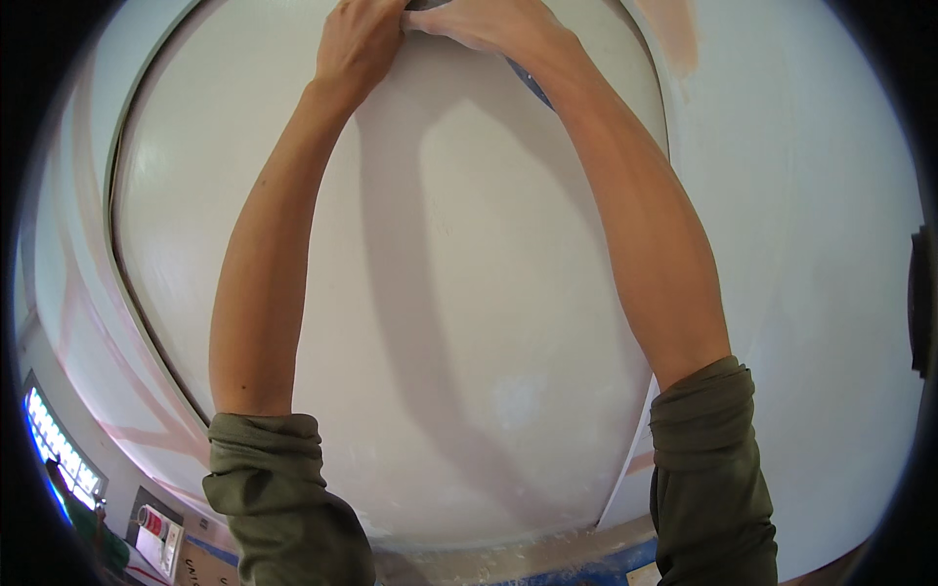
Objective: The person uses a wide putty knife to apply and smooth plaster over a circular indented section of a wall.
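Observation:
Both my arms reach up across a large pale panel (489, 322) with a rounded outline. At the top edge of the picture, my left hand (362, 41) is bent with its fingers closed, their tips cut off. Close beside it, my right hand (493, 23) stretches its thumb toward the left hand. Between them shows a bit of a dark grey object (422, 5), which both hands seem to grip; most of it lies outside the view. Behind my right wrist, a dark blue speckled strip (531, 84) peeks out against the panel.
A dark gap (113, 186) runs around the panel's left side. Pale surrounding surfaces (791, 293) carry pinkish-brown patches (674, 34). A dusty blue and tan ledge (576, 566) lies below. At the lower left are a bright window (61, 444), a red-and-white can (151, 520) and a person in green (93, 527).

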